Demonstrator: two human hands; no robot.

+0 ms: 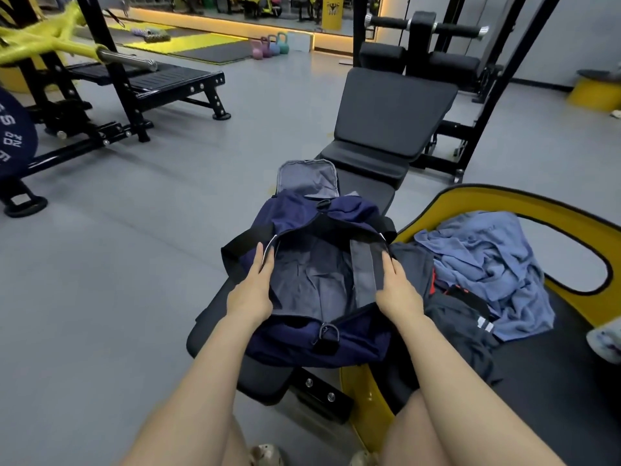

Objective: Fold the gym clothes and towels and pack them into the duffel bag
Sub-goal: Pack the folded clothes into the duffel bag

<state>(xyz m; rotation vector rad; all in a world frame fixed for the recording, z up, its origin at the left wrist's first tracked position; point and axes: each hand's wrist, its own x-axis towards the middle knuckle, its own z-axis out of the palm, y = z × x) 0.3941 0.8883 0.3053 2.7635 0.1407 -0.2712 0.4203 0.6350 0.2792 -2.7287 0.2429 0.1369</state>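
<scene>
The long black padded bench, the surface (356,193) that carries the bag, runs away from the person. On it sits the dark blue cloth duffel bag (302,344), unzipped, with its grey inside showing and nothing in it that I can see. Its end flap stands up at the far end.

This looks like the first step: getting the bag open wide before any packing. Nothing is folded yet, I think.

The left hand (250,294) lies on the left edge of the bag's mouth. Its fingers are straight and seem to press the edge outward. The right hand (398,290) is on the right edge of the bag's mouth, its fingers mostly straight too. I cannot tell if its thumb hooks over the edge.

Just right of the bag lies a crumpled heap: a light blue towel (487,264) and a black garment with red trim (453,317), touching the bag's side. They rest on a black pad with a yellow frame (504,200).

Next, a hand should let go of the bag, take one piece from the heap and fold it flat.

The black strap (356,220) crosses the far end of the bag's mouth and could get in the way. Far beyond the bag stand coloured kettlebells (268,47).
</scene>
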